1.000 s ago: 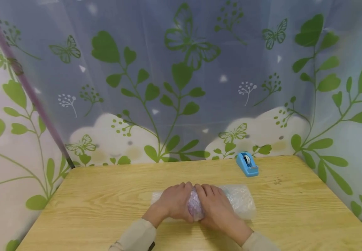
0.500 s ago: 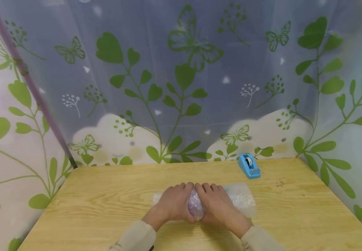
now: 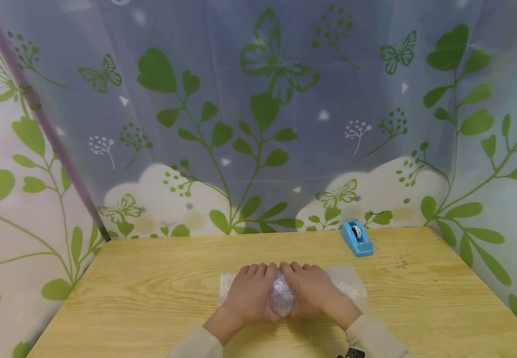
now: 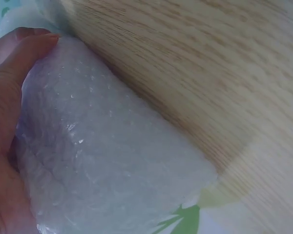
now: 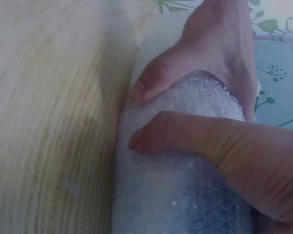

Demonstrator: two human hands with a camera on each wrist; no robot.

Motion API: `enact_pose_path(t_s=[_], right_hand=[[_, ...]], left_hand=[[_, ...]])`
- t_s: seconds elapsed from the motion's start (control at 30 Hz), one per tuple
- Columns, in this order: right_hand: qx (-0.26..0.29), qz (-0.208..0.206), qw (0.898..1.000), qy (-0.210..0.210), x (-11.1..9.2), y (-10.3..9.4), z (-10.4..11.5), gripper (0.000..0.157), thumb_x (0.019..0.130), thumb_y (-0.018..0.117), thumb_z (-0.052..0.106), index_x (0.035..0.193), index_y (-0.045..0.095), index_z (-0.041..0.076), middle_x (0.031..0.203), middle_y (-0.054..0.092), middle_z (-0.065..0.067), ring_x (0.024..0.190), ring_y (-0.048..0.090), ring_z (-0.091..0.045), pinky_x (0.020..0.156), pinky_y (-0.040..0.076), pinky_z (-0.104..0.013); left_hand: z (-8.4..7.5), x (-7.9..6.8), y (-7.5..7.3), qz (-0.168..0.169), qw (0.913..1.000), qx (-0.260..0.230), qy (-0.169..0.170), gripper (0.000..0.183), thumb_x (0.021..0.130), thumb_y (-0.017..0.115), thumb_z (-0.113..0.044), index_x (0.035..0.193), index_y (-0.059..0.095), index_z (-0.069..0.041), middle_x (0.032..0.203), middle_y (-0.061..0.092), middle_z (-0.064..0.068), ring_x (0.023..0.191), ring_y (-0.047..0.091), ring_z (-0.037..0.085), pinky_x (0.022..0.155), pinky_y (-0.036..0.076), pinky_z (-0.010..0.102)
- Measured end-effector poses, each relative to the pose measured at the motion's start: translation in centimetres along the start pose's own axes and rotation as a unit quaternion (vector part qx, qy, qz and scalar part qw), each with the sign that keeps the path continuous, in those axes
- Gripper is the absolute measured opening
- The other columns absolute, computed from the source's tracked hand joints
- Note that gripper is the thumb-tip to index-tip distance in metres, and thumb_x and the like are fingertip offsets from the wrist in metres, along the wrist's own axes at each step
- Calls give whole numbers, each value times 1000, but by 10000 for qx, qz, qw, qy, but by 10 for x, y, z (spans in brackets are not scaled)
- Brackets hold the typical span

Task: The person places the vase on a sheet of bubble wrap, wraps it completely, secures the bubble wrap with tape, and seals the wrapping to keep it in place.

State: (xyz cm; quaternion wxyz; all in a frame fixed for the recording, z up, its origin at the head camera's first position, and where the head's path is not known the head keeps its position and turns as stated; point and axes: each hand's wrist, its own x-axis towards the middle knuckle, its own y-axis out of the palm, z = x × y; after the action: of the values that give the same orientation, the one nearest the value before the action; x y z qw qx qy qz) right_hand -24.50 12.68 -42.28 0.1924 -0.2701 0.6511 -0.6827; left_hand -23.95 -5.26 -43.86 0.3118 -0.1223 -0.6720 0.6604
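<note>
Bubble-wrapped roll (image 3: 282, 294), long axis sideways across the table (image 3: 151, 283), left hand (image 3: 252, 294) and right hand (image 3: 313, 292), grip curled round its middle

There were two hands (image 3: 250, 293), two sleeves (image 3: 376, 339), one dark strap (image 3: 354, 353) showing, one bubble-wrap bundle (image 3: 282, 297), one tape dispenser (image 3: 359, 244), one roll of tape (image 3: 356, 231) and one table (image 3: 151, 278).

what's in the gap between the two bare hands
The rounded, purplish middle of a clear bubble wrap bundle lies between the left hand and right hand, in the head view.
</note>
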Motion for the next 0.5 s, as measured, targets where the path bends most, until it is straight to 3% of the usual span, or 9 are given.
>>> enact_pose_path(t_s=[0.23, 0.5], right_hand=[[414, 571, 9975, -67, 3, -6, -6, 87, 59, 82, 46, 127, 46, 4, 107, 59, -9, 91, 60, -25, 79, 51, -42], [1089, 1335, 9850, 46, 10, -11, -12, 75, 57, 85, 38, 117, 47, 12, 95, 55, 2, 81, 56, -13, 73, 50, -35]], left_hand=[[-5, -2, 1, -165, 9993, 310, 142, 96, 54, 79, -60, 125, 47, -4, 113, 57, 9, 106, 55, 23, 93, 44, 36], [-10, -5, 3, -327, 9979, 538, 118, 99, 52, 79, -61, 125, 46, -4, 110, 58, 9, 101, 57, 24, 90, 46, 36]])
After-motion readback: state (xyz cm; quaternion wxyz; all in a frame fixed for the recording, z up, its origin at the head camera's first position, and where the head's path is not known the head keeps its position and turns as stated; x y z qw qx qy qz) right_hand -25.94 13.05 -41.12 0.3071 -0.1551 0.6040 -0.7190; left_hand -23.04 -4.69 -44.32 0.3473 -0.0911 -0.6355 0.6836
